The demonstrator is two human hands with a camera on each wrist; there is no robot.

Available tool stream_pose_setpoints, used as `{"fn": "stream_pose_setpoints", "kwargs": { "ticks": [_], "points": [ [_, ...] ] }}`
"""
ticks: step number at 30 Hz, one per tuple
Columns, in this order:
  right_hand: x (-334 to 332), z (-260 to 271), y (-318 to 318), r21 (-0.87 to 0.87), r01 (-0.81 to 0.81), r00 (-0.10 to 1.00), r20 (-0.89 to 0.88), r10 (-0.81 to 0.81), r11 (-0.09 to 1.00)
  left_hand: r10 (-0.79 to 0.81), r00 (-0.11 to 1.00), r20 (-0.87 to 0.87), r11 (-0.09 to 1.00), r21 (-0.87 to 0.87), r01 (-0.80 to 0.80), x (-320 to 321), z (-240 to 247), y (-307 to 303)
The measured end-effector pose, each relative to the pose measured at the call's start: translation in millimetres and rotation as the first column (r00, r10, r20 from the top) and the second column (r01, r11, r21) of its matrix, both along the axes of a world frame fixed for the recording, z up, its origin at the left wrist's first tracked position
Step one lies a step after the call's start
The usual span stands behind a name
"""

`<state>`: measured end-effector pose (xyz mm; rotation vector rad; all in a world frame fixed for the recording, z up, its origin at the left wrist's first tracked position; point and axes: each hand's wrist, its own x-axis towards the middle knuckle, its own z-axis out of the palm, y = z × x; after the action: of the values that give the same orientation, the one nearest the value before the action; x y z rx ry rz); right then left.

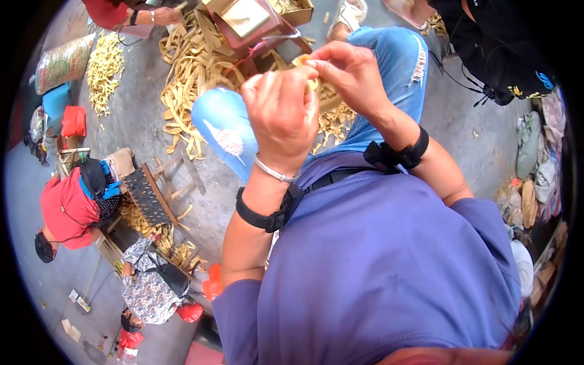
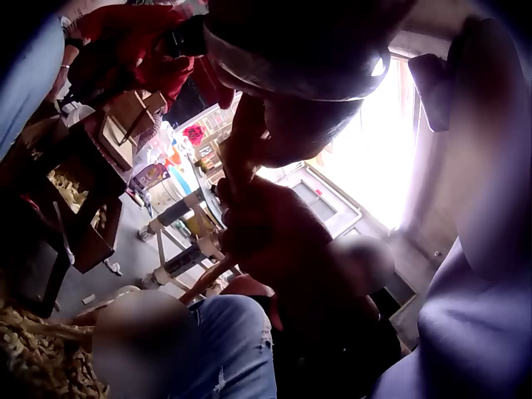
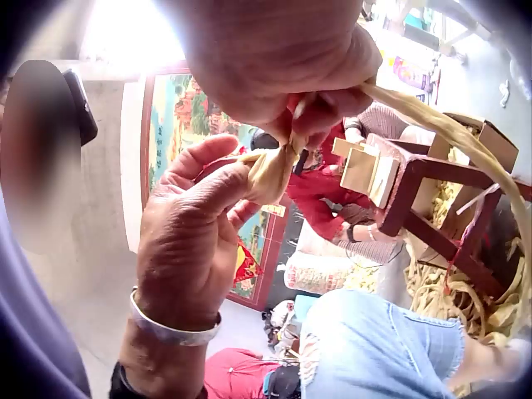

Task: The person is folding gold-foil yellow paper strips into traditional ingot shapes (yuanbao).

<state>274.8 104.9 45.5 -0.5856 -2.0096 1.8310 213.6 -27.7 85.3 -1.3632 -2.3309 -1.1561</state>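
My left hand [image 1: 283,115], with a silver bracelet on its wrist, is raised over my lap beside my right hand [image 1: 354,74]. Between them is a long, soft, tan-yellow strip [image 3: 270,176], bunched into a folded, twisted lump. In the right wrist view, the left thumb and fingers pinch one side of the lump. Right fingertips grip it just above, where it narrows. A long tail of the strip [image 3: 453,126] curves from the right hand down to the right. The left wrist view is dark and shows both hands mostly in silhouette.
A heap of similar strips [image 1: 182,91] lies on the floor ahead, by a reddish-brown wooden stand [image 1: 258,29] and cardboard box [image 1: 298,13]. Small pale pieces [image 1: 104,73] are spread at left. Other people work on the left side; sacks [image 1: 528,146] line the right.
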Motion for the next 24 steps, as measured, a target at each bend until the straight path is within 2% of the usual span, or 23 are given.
{"fn": "stream_pose_setpoints", "kwargs": {
  "ticks": [2, 5, 6, 8, 10, 13, 14, 17, 20, 23, 24],
  "points": [
    [3.5, 2.6, 0.8, 0.127, -0.073, 0.992, 0.108, 0.059, 0.989, -0.001, 0.999, -0.033, 1.000, -0.022, 0.001, -0.8, 0.7, 0.5],
    [9.9, 2.1, 2.6, 0.267, -0.228, 0.973, 0.083, 0.213, 0.936, -0.008, 1.000, -0.011, 1.000, -0.026, 0.007, -2.8, 0.0, -3.2],
    [11.4, 3.6, 6.1, 0.181, -0.287, 0.956, 0.111, 0.271, 0.941, -0.012, 1.000, 0.010, 1.000, -0.022, 0.012, -3.4, -0.2, -4.9],
    [17.6, 8.6, 11.3, -0.115, -0.347, 0.933, 0.061, 0.355, 0.931, 0.009, 0.989, 0.150, 0.999, -0.047, -0.002, -4.8, 2.1, -9.7],
    [21.9, 9.6, 8.5, -0.369, -0.379, 0.913, -0.002, 0.407, 0.849, -0.008, 0.939, 0.345, 1.000, -0.002, 0.009, -5.8, 3.3, -9.5],
    [25.4, 6.1, 4.9, -0.505, -0.313, 0.948, -0.114, 0.297, 0.804, -0.059, 0.836, 0.545, 0.982, 0.182, -0.049, -2.1, 0.6, -7.0],
    [26.1, 4.1, 4.8, -0.615, -0.323, 0.946, -0.177, 0.273, 0.720, -0.035, 0.856, 0.515, 0.983, 0.171, -0.063, -0.9, 2.4, -6.5],
    [21.6, 0.5, 6.8, -0.549, -0.439, 0.896, -0.329, 0.299, 0.711, 0.024, 0.899, 0.438, 0.983, 0.153, -0.100, 5.2, 10.0, -6.7],
    [21.3, 3.3, 17.6, -0.334, -0.533, 0.845, -0.252, 0.471, 0.777, 0.034, 0.923, 0.384, 0.981, 0.165, -0.105, 9.9, 11.0, -4.9],
    [21.1, 3.8, 14.3, -0.350, -0.555, 0.828, -0.326, 0.457, 0.755, 0.025, 0.943, 0.333, 0.982, 0.169, -0.085, 9.2, 10.4, -4.4],
    [20.9, 3.9, 10.3, -0.404, -0.516, 0.850, -0.353, 0.391, 0.755, 0.030, 0.939, 0.342, 0.984, 0.158, -0.088, 8.2, 9.8, -6.2]
  ]
}}
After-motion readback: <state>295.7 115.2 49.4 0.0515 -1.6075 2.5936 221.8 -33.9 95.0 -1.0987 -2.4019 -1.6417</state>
